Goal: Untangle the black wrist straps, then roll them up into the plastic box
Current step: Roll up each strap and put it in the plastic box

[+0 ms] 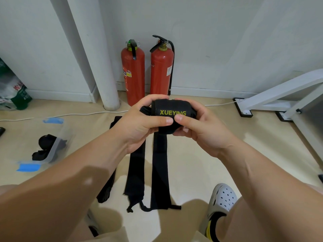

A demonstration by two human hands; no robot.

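– Beige floor (192, 172) is running back to a pale wall (227, 41), and a white pipe (108, 81) is standing against it. What is sitting around that pipe?

– Two red fire extinguishers (133, 72) are standing just right of the pipe, and a white cable (78, 114) is trailing past its foot.

– And what is the person doing?

– In front of the pipe, slightly to its right, the left hand (138, 128) and the right hand (202, 131) are gripping a rolled black wrist strap (172, 107) between them, yellow lettering facing up. The fingers (162, 120) of each hand are curling tightly round the roll, thumbs pressing side by side on its front.

– Is any of it trailing loose?

– Yes, its loose tail (160, 172) is hanging to the floor, nearer than the pipe. A second strap (135, 172) is lying flat just beside that tail, on the pipe's side, and a third strap (105, 191) is peeking out from under the left forearm.

– Where is the plastic box (57, 135) sitting?

– It is sitting on the floor left of the pipe and nearer, well apart from the hands, wearing blue tape (28, 167). Black rolled straps (46, 142) are lying inside it.
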